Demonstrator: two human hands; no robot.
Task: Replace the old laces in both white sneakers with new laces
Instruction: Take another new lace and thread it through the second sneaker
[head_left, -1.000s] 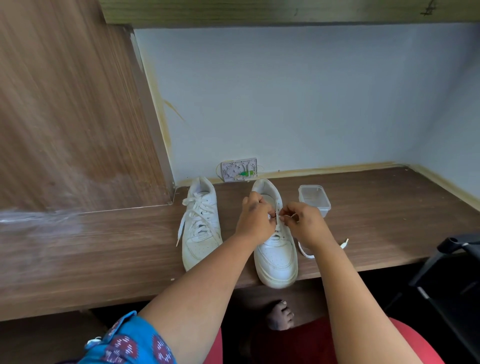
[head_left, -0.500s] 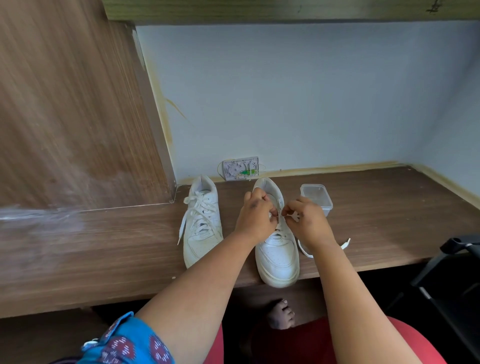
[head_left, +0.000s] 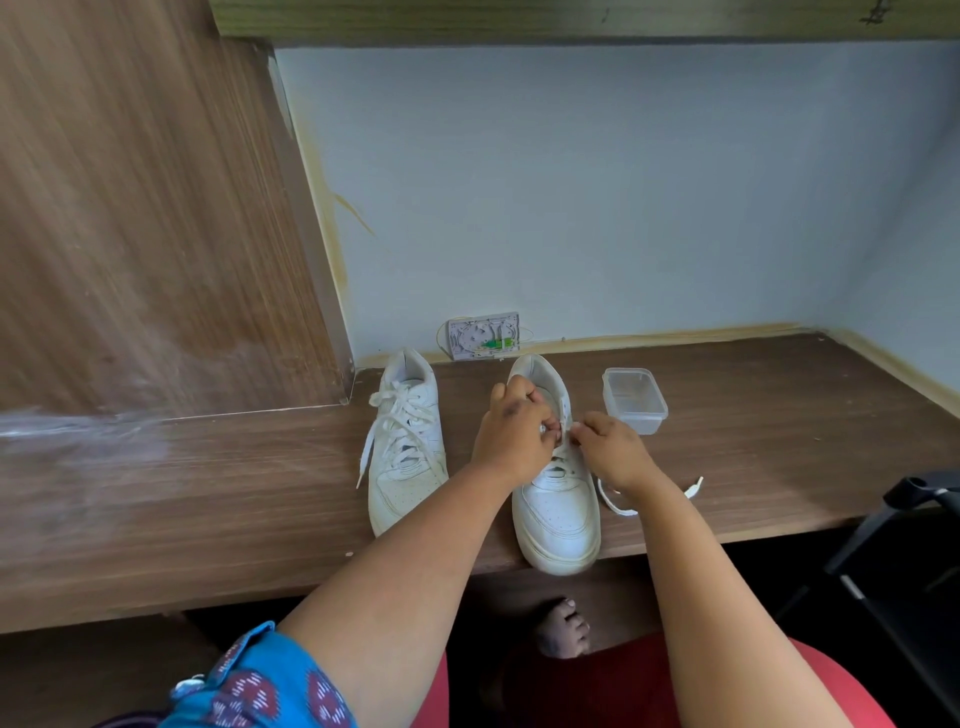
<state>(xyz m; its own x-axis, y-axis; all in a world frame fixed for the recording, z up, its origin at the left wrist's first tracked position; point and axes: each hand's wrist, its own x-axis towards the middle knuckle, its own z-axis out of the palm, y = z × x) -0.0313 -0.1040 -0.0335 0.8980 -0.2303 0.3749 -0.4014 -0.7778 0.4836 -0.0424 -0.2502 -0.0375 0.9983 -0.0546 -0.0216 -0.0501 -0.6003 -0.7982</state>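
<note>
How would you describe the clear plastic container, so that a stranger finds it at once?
Start at the long wooden desk under the pale blue wall. Two white sneakers stand near its middle; the container stands just to the right of the right sneaker, near the heel end. It is the only transparent, rectangular thing there, and looks empty.
</note>
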